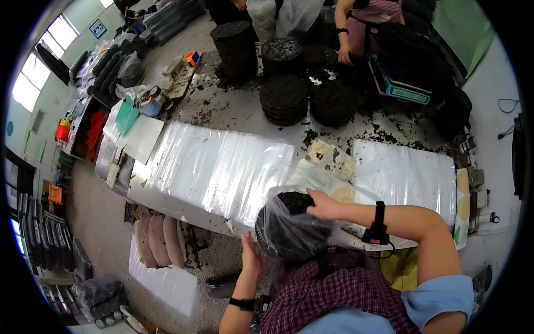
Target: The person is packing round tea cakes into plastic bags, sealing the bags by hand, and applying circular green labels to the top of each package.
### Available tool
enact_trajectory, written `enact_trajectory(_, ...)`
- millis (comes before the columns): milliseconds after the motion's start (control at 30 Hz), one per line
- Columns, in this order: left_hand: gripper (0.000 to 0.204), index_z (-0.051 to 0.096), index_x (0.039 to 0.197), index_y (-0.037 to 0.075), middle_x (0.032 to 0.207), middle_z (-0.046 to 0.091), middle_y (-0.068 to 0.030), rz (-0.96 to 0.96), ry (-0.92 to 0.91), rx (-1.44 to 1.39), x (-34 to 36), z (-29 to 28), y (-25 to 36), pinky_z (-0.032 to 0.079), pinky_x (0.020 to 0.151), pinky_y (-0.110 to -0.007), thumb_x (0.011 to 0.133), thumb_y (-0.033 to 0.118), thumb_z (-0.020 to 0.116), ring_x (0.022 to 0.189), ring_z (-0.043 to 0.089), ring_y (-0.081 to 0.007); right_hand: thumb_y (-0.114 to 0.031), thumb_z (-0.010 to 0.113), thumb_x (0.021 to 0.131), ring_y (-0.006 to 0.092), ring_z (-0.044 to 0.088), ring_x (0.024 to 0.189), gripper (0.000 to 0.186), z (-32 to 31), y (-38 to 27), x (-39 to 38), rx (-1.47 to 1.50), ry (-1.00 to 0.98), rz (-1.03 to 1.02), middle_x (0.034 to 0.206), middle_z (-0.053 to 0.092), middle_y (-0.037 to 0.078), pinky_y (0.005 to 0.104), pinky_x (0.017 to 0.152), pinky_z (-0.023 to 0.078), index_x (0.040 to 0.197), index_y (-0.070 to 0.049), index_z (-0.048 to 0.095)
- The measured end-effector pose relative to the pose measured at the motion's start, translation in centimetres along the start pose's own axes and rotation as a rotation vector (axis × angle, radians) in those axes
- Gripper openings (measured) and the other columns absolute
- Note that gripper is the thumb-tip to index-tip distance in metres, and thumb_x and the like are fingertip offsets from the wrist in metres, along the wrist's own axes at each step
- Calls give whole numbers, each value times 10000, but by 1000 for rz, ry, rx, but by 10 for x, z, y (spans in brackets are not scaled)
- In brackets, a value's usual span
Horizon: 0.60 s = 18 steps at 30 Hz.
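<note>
Right hand (324, 207) is clasped on the clear bag (293, 236) at two o'clock; left hand (251, 259) is held wide at eight.

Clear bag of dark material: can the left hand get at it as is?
Probably yes: the left hand looks open and empty, right beside the clear bag, with nothing visible between them. Whether they already touch, I can't tell.

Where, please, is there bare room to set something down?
Mostly bare: the table strip between the left clear-bag stack and the front edge; floor between the pink cushions and black bundles. Crowded: the middle, where the right hand holds a filled bag, and the back, under dark stacks.
</note>
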<state>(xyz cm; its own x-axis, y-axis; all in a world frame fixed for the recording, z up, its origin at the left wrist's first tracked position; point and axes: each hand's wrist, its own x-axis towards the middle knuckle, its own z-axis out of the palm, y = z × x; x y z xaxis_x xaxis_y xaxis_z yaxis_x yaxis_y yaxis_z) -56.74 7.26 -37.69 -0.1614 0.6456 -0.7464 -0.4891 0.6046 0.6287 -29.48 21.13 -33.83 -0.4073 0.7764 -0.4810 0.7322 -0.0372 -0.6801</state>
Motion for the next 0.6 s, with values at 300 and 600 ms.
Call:
enact_trajectory(300, 597, 315, 1410, 85, 1293, 431, -110, 388, -265, 228, -73, 110, 126, 351, 973, -407, 954, 435, 475, 1210, 398, -218, -303, 657, 809, 307, 538, 1122, 698, -88, 18, -79, -254, 569, -87, 1250, 533, 188, 380, 930, 447, 1360, 13, 367)
enact_trajectory(600, 190, 535, 1020, 71, 858, 566, -32, 35, -519, 188, -59, 151, 162, 460, 700, -290, 838, 44, 585, 814, 565, -133, -198, 566, 936, 89, 561, 724, 260, -128, -47, -63, 949, -169, -285, 787, 581, 10, 249, 660, 465, 1146, -46, 584)
